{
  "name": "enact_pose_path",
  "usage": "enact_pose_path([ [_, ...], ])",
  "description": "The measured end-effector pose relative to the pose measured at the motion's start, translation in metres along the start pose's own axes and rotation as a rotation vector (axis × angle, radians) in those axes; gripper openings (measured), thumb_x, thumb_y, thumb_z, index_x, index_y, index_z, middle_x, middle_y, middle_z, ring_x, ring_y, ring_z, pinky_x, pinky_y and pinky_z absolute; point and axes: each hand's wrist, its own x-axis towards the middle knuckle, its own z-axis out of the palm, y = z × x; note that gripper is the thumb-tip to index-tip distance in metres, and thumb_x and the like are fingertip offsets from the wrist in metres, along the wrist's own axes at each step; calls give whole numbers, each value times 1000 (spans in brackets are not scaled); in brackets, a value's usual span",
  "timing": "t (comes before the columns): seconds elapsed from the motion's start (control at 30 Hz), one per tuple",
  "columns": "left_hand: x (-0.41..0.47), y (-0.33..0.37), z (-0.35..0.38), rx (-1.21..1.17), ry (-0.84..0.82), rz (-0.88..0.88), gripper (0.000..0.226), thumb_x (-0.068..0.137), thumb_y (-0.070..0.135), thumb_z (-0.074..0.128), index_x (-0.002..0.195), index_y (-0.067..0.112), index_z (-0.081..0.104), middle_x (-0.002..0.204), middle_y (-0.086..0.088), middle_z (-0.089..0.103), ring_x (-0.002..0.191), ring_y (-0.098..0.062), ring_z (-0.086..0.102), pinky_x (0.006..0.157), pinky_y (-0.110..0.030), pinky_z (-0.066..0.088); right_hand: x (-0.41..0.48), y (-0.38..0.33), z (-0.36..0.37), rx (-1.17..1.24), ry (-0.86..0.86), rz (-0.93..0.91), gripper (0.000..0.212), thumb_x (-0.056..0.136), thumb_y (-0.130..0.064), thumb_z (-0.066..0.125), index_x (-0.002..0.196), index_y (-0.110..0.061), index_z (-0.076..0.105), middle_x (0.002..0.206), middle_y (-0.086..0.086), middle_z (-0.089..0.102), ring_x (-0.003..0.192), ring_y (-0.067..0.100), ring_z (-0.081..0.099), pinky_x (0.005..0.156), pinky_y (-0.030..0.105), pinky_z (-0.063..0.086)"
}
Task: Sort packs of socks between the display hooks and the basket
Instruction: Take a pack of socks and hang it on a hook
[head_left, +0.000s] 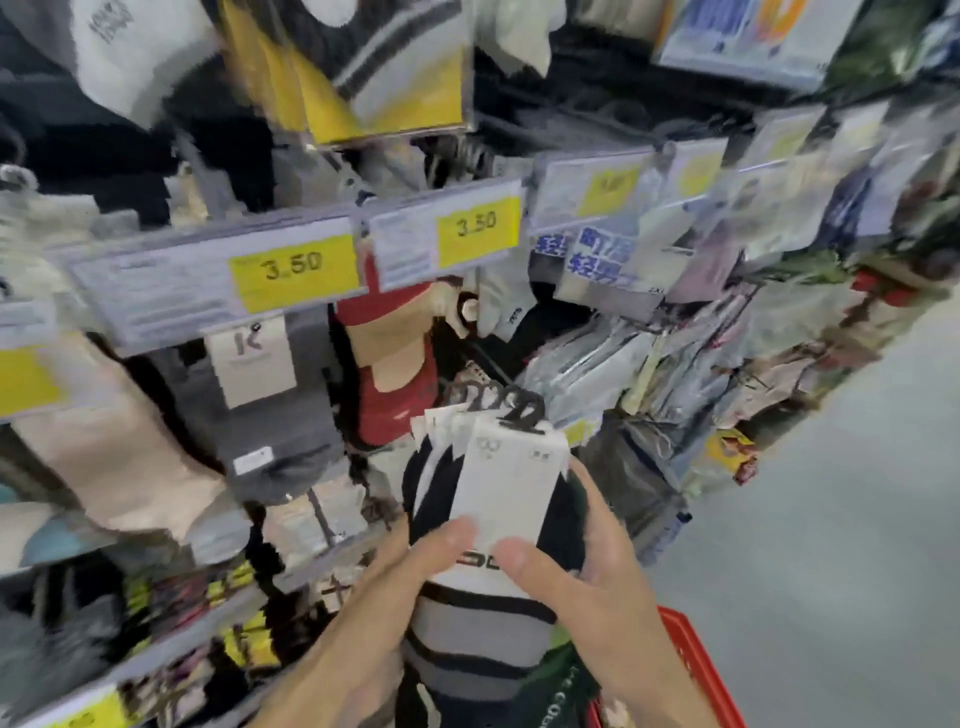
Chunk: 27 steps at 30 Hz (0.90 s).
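Observation:
I hold a stack of several sock packs (506, 493) upright in front of the display, white cards facing me, black plastic hangers (506, 408) fanned at the top. The socks are black, white and grey striped. My left hand (384, 587) grips the stack from the left with the thumb on the front card. My right hand (587, 566) grips it from the right, thumb on the card's lower edge. A red basket (698, 670) shows at the bottom right, under my right wrist. Dark grey socks (260, 410) and red socks (395, 374) hang on the display hooks behind.
Price rails with yellow 3.50 tags (293, 270) run across the display. More sock packs hang above, below and to the right (675, 364). Grey floor (841, 545) lies at the right. A green bag (566, 686) lies near the basket. The view is blurred.

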Motion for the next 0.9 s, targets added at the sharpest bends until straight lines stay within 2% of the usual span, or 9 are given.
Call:
enact_pose_path([
  [0.07,16,3,29,-3,4,3,62,20,54,89,80,41,81,97,19,77,87,-3,70,70,-27,56,22,2,-37,-41,-29,-18,59,83,-44,77,135,-49,50,135,-19,61,123,1,58,90,11,48],
  [0.17,40,8,70,-30,122,63,151,0,76,84,141,33,53,148,6,52,135,-21,49,109,-48,43,56,3,-83,-170,16,-56,60,73,-62,76,127,-60,51,131,-26,59,120,-6,56,87,13,51],
  [0.23,57,16,92,-81,192,140,170,-7,78,79,151,35,34,158,11,33,143,-19,37,114,-50,35,77,3,-103,-273,71,-90,59,66,-71,73,121,-62,52,123,-25,58,115,-2,57,87,23,50],
  [0.3,69,21,113,-97,243,176,149,6,71,86,144,37,40,154,10,35,134,-18,45,110,-48,40,99,-1,-117,-263,92,-82,53,63,-66,75,112,-56,58,112,-19,60,103,4,62,82,31,53],
  [0.43,91,36,130,-189,356,193,131,21,60,93,140,24,52,139,-1,61,118,-20,65,88,-41,57,142,-9,-134,-129,-11,-69,36,65,-44,81,100,-44,69,97,-12,73,81,2,68,69,15,51],
  [0.5,96,44,129,-230,347,210,112,36,56,89,137,23,53,125,-2,71,108,-20,71,83,-41,60,158,-9,-137,-26,-60,-56,30,70,-28,81,98,-34,73,92,-10,77,78,3,68,69,17,52],
  [0.63,107,48,126,-166,321,284,89,52,50,85,134,30,57,117,5,75,105,-15,72,80,-36,61,173,-4,-144,12,-123,-48,26,79,-15,78,102,-26,73,97,-6,77,86,9,71,74,22,55],
  [0.73,114,48,126,-154,260,333,54,60,40,85,111,36,72,109,3,77,98,-14,75,67,-25,61,177,0,-152,-9,-164,-58,31,82,-12,76,106,-31,74,103,-8,77,93,8,72,74,19,55],
  [0.9,120,53,126,-117,174,380,38,65,40,88,100,46,75,112,3,77,105,-15,72,76,-28,60,187,0,-155,-108,-207,-93,42,83,-8,77,106,-43,72,109,-12,75,98,6,70,76,16,55],
])
